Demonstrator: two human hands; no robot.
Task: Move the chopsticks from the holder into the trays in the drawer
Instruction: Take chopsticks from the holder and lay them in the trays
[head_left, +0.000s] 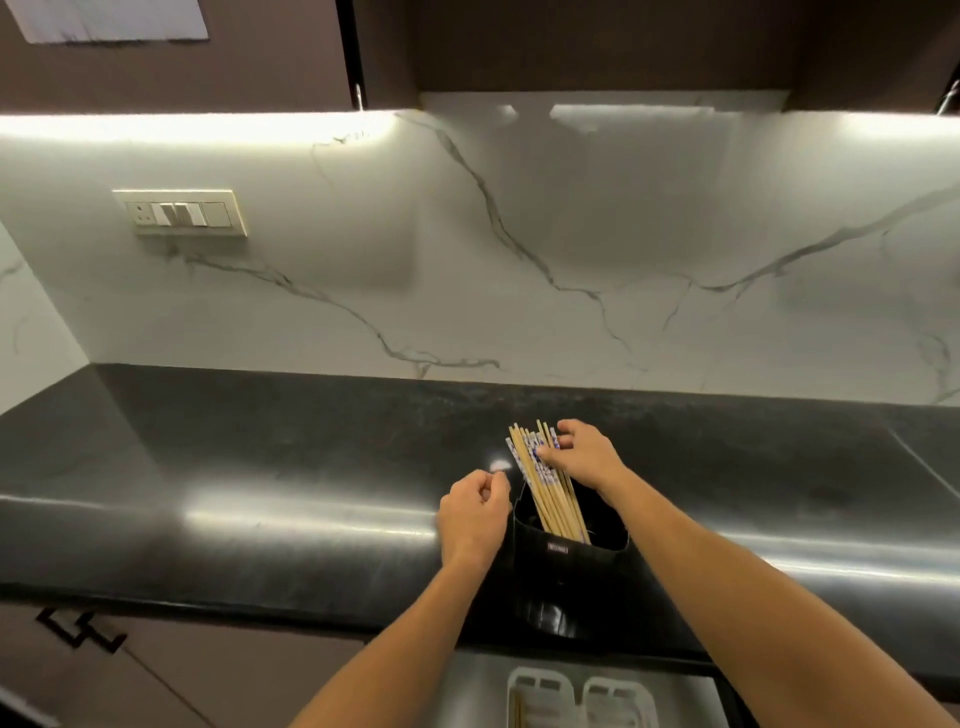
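The chopsticks stand in a bundle in the black holder, leaning left and away, their upper ends fanned out. The right hand is at those upper ends from the right, its grip closed around several sticks between thumb and fingers. The left hand hovers just left of the holder, its fingers curled in on nothing visible. The holder sits on the near part of the dark counter. Below the near edge, the open drawer shows white trays, the left one holding a few sticks.
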